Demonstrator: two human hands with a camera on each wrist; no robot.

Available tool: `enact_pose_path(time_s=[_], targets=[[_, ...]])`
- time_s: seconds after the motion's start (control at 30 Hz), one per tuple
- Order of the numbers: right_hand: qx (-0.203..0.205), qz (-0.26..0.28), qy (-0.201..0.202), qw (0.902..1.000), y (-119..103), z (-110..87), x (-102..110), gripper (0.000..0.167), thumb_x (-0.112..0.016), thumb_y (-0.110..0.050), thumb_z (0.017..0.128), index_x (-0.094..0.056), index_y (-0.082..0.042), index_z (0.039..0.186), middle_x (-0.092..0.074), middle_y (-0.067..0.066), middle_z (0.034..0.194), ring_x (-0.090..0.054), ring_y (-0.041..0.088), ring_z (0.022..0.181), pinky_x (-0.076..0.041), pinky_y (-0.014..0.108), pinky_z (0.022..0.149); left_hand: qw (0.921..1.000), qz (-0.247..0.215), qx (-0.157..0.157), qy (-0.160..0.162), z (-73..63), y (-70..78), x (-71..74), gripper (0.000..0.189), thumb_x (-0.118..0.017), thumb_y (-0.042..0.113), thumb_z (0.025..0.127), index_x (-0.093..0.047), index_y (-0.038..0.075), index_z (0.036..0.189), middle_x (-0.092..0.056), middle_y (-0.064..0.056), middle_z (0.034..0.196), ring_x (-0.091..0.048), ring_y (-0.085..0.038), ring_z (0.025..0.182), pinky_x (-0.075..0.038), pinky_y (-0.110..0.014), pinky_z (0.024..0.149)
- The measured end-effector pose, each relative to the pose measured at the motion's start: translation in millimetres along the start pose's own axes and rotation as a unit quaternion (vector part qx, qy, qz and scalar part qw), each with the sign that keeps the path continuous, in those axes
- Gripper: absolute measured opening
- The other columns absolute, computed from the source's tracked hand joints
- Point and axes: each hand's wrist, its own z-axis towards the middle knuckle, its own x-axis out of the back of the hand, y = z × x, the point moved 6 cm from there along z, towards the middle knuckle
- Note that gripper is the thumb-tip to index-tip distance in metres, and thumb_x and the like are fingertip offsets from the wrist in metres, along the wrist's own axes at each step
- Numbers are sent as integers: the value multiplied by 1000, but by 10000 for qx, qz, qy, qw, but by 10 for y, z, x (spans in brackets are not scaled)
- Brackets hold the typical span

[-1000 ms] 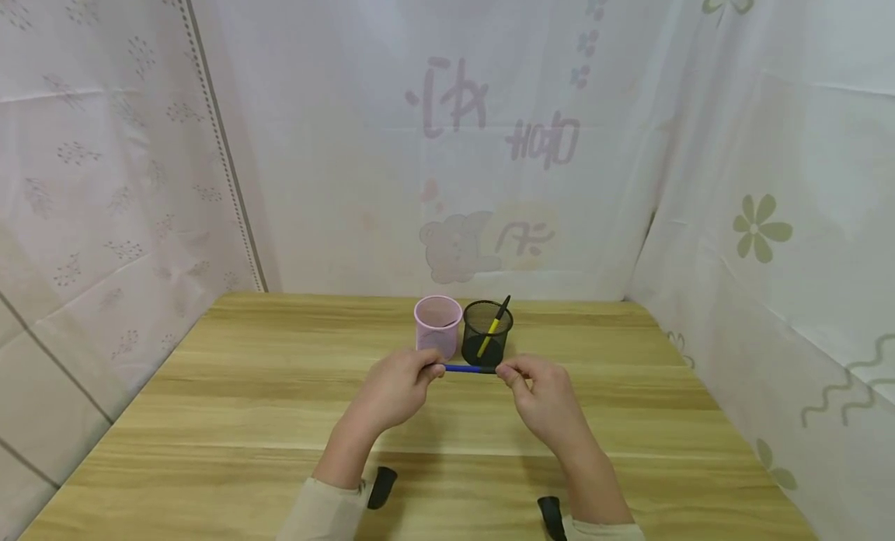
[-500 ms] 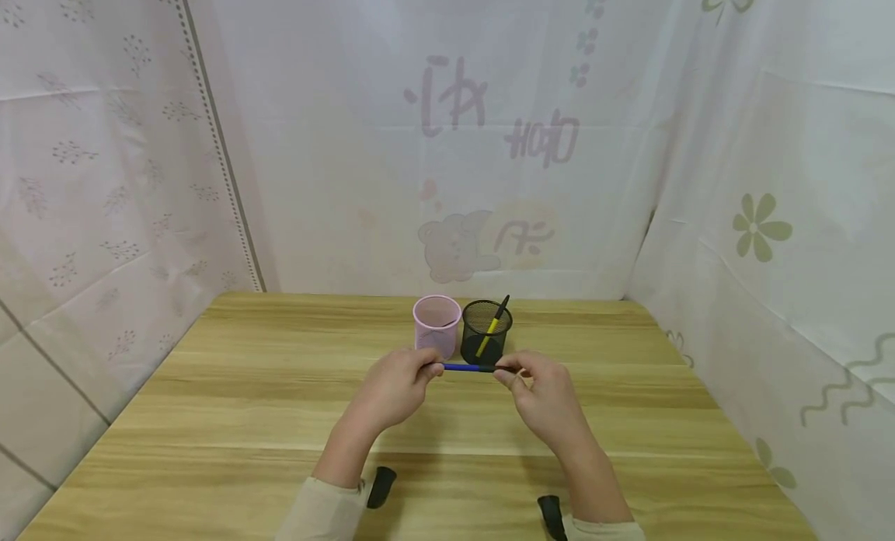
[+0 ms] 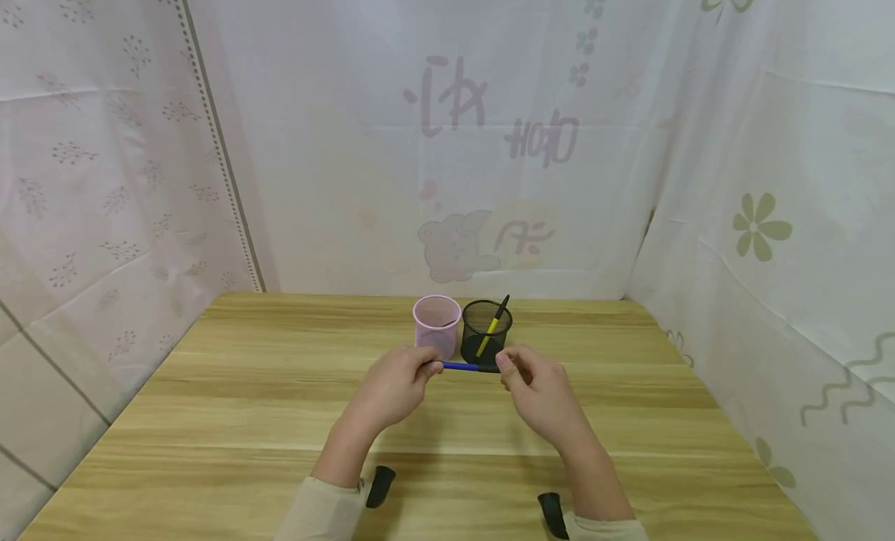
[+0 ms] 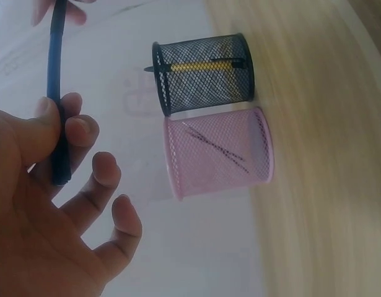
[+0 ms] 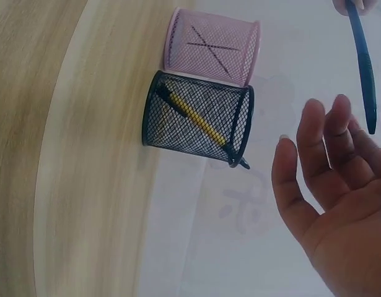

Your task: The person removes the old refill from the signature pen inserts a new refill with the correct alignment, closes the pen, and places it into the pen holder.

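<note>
A blue pen with black ends (image 3: 459, 366) lies level in the air in front of two mesh pen holders. My left hand (image 3: 395, 385) pinches its left black end between thumb and forefinger; the other fingers are spread loosely in the left wrist view. Around the pen's tapered right end, my right hand (image 3: 541, 389) has its fingers loosely bent. In the right wrist view that black tip (image 5: 370, 117) shows bare between thumb and fingers. Behind the pen stand a pink mesh holder (image 4: 218, 179) and, on its right, a black mesh holder (image 3: 484, 347).
A yellow and black pen (image 5: 199, 120) leans inside the black holder. Two thin dark sticks (image 4: 215, 145) cross inside the pink one. The wooden table (image 3: 280, 417) ends at a pale printed curtain (image 3: 336, 176), with more curtain along both sides.
Half a second ago the pen's right end lay between my right fingers and thumb; now those fingers have loosened from it. My left hand and both holders stay in place.
</note>
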Motion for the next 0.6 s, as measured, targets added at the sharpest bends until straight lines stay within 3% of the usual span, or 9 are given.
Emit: enact_pose_path(time_s=[0.1, 0.27, 0.6], targets=[[-248, 91, -51, 9996, 8, 9, 1, 43, -47, -43, 114, -71, -12, 95, -67, 7, 78, -53, 16, 67, -47, 29, 67, 10000, -23, -27, 4, 2, 4, 8, 14, -63, 17, 108, -73, 12, 99, -70, -2, 85, -54, -13, 73, -47, -31, 68], [-283, 24, -6, 9996, 11, 3, -1, 55, -45, -45, 115, -63, -12, 75, -64, 8, 70, -47, 16, 60, -44, 30, 64, 10000, -14, -8, 26, -5, 5, 15, 15, -62, 17, 108, -72, 13, 97, -65, 2, 81, -52, -13, 71, -46, -30, 66], [-273, -22, 7, 9996, 8, -6, 2, 51, -46, -44, 115, -71, -10, 86, -62, 5, 65, -55, 16, 63, -46, 28, 61, 10000, -58, -15, 53, -8, 4, 22, 15, -62, 17, 108, -73, 10, 100, -64, 3, 81, -52, -13, 71, -46, -30, 67]])
